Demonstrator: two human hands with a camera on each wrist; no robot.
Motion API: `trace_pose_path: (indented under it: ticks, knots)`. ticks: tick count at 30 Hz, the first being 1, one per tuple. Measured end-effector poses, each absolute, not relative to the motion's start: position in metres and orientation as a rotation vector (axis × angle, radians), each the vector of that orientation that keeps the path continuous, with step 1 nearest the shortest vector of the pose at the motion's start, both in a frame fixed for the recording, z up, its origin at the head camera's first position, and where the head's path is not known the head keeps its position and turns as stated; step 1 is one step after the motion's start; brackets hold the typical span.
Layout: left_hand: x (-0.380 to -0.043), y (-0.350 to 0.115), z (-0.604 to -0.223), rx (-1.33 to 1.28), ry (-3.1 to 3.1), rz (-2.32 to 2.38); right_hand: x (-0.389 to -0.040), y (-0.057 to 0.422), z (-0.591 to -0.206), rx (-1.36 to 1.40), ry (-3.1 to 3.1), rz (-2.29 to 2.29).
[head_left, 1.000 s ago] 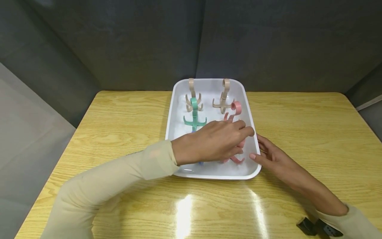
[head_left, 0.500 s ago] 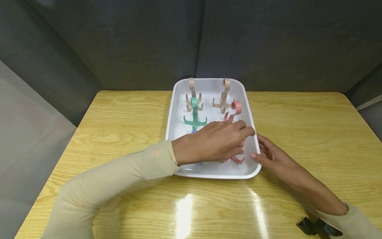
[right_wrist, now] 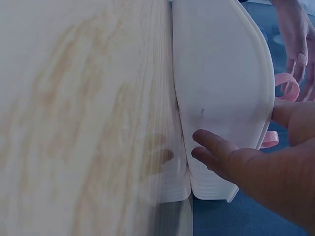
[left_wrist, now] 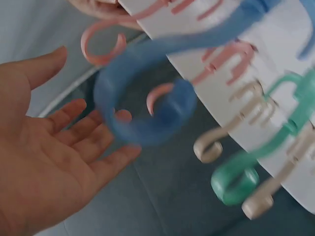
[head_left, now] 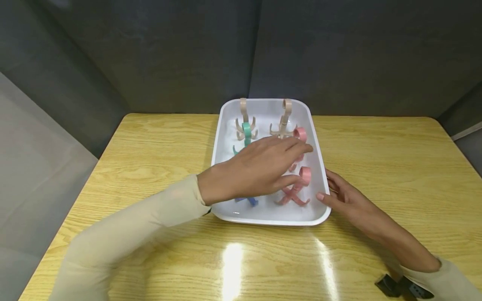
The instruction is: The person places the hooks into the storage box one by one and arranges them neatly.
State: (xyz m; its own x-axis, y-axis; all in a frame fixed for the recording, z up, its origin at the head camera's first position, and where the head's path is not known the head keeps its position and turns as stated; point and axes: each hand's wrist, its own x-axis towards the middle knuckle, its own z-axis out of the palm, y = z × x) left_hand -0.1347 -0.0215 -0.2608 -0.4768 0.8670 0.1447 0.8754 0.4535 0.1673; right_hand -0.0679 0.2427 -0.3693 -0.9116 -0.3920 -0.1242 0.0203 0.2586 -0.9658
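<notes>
My left hand [head_left: 260, 167] hovers over the white tray [head_left: 267, 222], its fingers loosely extended and holding nothing. Below its thumb lies the front pink multi-prong hook [head_left: 291, 196]; its fingers partly cover the rear pink hook [head_left: 300, 133]. A blue hook [head_left: 252, 201] is mostly hidden under that wrist, though its curl looms large in the left wrist view. The green hook [head_left: 246, 129] is partly covered too. With thumb over the rim and fingers along the outer wall, my right hand [head_left: 344, 198] holds the tray's right side.
Two beige hooks, one at left [head_left: 244, 109] and one at right [head_left: 287, 106], stand at the tray's far end. The tray sits on a wooden table [head_left: 380, 159] near its back edge. Dark panels [head_left: 188, 54] rise behind.
My left hand has let go of the front pink hook and moved left and slightly away from me, uncovering that hook. My right hand stays at the tray.
</notes>
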Motion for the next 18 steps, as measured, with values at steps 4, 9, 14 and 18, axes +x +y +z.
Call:
trace_pose_path:
  ticks: [4, 9, 14, 18]
  knots:
    - [-0.139, -0.05, -0.259, -1.49, -2.642, -0.5, -0.068, 0.242, -0.37, -0.327, 2.187, -1.705]
    - [-0.142, -0.098, -0.261, -1.293, -2.674, -0.663, -0.068, 0.242, -0.368, -0.288, 2.222, -1.669]
    - [-0.149, -0.149, -0.281, -1.105, -2.735, -0.756, -0.068, 0.249, -0.367, -0.281, 2.28, -1.616]
    - [-0.155, -0.192, -0.311, -0.997, -2.823, -0.793, -0.07, 0.264, -0.363, -0.321, 2.31, -1.569]
